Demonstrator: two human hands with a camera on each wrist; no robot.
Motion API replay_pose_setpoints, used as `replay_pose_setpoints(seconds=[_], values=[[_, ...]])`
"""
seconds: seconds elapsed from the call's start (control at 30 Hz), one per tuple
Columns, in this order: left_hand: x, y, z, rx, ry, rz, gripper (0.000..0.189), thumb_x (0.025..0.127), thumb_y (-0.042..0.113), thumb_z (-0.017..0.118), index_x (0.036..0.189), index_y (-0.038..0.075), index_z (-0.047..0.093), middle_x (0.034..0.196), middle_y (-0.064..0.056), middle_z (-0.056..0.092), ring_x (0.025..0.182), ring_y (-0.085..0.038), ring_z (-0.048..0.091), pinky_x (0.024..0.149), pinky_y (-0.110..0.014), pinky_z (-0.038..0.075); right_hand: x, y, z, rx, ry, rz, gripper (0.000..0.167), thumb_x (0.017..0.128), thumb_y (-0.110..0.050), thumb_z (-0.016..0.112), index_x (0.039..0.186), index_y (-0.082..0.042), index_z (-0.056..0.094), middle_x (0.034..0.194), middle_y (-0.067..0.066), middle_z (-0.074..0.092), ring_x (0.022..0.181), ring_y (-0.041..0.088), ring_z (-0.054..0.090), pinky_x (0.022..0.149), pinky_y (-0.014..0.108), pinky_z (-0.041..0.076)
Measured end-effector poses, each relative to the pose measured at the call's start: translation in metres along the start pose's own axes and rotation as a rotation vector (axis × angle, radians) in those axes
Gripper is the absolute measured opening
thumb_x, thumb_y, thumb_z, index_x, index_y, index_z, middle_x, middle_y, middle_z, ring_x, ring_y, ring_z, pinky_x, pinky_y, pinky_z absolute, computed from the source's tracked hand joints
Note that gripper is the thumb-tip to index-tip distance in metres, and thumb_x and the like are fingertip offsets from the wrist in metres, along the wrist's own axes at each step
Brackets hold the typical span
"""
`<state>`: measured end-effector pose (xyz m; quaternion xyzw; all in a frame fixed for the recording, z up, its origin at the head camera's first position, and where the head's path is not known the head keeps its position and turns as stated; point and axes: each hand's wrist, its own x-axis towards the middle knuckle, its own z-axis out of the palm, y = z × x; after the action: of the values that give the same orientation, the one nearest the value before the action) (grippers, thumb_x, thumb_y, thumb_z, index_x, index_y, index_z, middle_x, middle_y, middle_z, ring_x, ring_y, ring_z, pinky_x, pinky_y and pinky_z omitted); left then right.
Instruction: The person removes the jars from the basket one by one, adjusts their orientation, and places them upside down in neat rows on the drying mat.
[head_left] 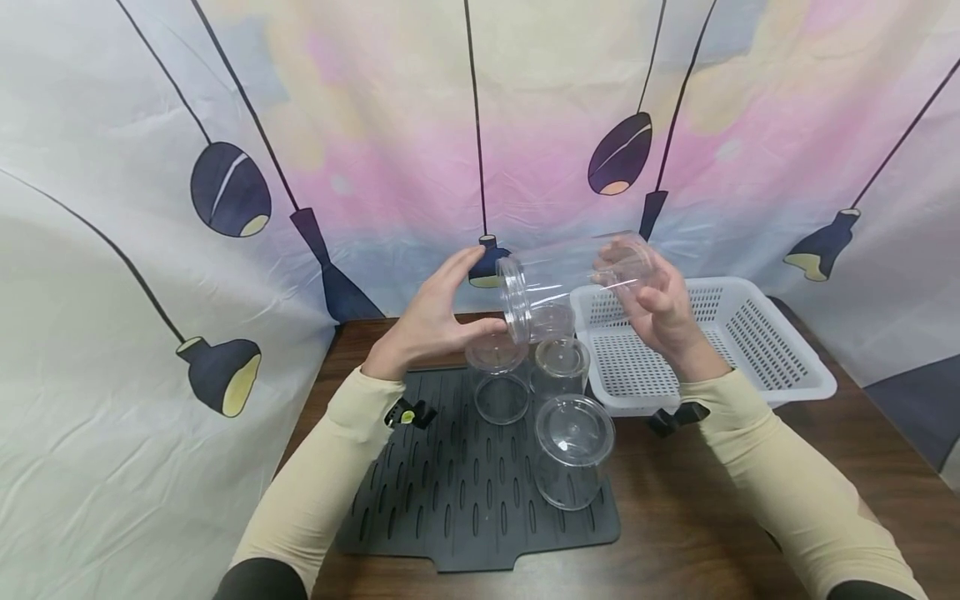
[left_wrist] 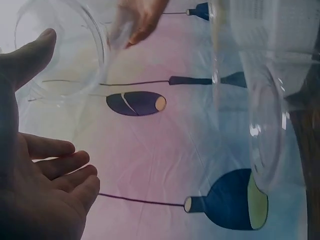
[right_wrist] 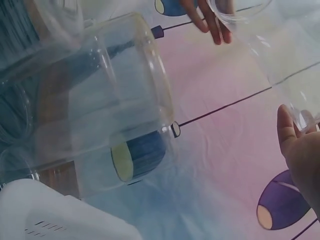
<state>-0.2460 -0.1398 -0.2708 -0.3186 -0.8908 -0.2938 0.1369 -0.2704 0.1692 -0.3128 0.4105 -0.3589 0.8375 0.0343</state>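
At frame centre, the right hand (head_left: 660, 304) grasps a clear jar (head_left: 570, 283) lying tilted sideways in the air, fingers curled round its base. The left hand (head_left: 435, 312) hovers beside its mouth, fingers released. Below, 3 jars (head_left: 570, 450) stand on the dark mat (head_left: 457, 508).

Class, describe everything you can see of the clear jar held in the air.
The clear jar looks like thin transparent plastic, cylindrical, with a ridged rim and no lid. It lies tilted on its side above the table, open mouth toward the left hand, which is open beside the mouth. The right hand holds its base end. Below stand three similar jars on a dark mat.
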Motion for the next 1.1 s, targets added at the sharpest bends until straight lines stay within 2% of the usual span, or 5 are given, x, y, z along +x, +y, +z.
replay_pose_setpoints(seconds=[0.3,0.47,0.67,0.9,1.1], values=[[-0.014,-0.017,-0.002,0.048,-0.049,-0.068,0.1,0.081,0.057,0.072,0.157,0.024,0.018,0.163,-0.001,0.018,0.148,-0.026,0.023,0.113,-0.057,0.029,0.0,-0.007,0.012,-0.168,-0.042,0.011,0.07,0.073,-0.015,0.084,0.132,0.006,0.053,0.122,0.016,0.061,0.112,0.026,0.057,0.1,0.036,0.047],[-0.021,-0.027,-0.002,0.053,-0.05,-0.086,0.1,0.081,0.055,0.074,0.157,0.023,0.017,0.163,-0.003,0.018,0.148,-0.027,0.022,0.112,-0.057,0.03,0.002,-0.009,0.015,-0.172,-0.071,0.023,0.073,0.073,-0.014,0.086,0.133,0.007,0.051,0.123,0.017,0.059,0.112,0.026,0.056,0.099,0.036,0.048],[-0.03,-0.041,0.0,0.084,-0.06,-0.117,0.103,0.079,0.054,0.075,0.157,0.02,0.018,0.162,-0.008,0.02,0.148,-0.031,0.024,0.112,-0.057,0.03,0.001,-0.012,0.017,-0.171,-0.084,0.086,0.078,0.07,-0.011,0.088,0.137,0.002,0.05,0.125,0.016,0.057,0.106,0.027,0.062,0.092,0.032,0.054],[-0.037,-0.055,0.004,0.114,-0.127,-0.203,0.107,0.078,0.062,0.072,0.158,0.02,0.015,0.164,-0.006,0.014,0.15,-0.031,0.016,0.114,-0.06,0.025,0.001,-0.013,0.024,-0.283,-0.098,0.088,0.089,0.066,-0.019,0.092,0.139,0.004,0.046,0.128,0.011,0.058,0.116,0.023,0.057,0.1,0.032,0.048],[-0.045,-0.069,0.01,0.13,-0.181,-0.254,0.109,0.078,0.061,0.072,0.158,0.016,0.013,0.165,-0.006,0.009,0.151,-0.03,0.012,0.115,-0.059,0.025,0.003,-0.013,0.029,-0.351,-0.159,0.066,0.088,0.066,-0.007,0.089,0.139,0.01,0.042,0.13,0.01,0.055,0.121,0.02,0.051,0.105,0.03,0.043]])
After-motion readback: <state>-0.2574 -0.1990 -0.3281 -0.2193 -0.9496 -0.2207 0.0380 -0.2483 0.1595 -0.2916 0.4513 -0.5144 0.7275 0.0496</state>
